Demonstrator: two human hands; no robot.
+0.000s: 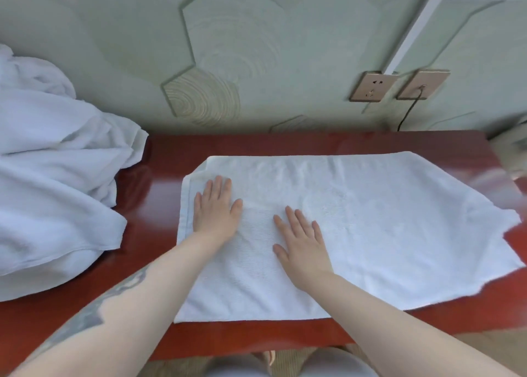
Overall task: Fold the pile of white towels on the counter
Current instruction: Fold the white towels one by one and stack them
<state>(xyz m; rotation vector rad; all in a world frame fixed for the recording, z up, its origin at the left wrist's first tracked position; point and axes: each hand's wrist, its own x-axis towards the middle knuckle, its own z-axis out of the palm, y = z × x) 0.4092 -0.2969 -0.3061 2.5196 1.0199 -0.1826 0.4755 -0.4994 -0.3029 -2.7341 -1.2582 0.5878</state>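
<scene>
Both palms flat, left hand (215,209), right hand (301,242), on one towel (385,219), one pile (48,182)

Count: one flat towel (356,228) at centre; one towel heap (48,182) at 9 o'clock; two wall sockets (372,86) at 1 o'clock; two hands (215,208).

A white towel (356,228) of matt, looped terry cloth is seen spread on the counter (159,177), whose reddish-brown wood-look surface is glossy and smooth, with reflections. At nine o'clock, a pile of towels (48,177) of the same soft, matt cloth is shown. At twelve o'clock, matt wall panels (242,40) with ring-textured relief are seen; two sockets (370,87) look satin-finished.
</scene>
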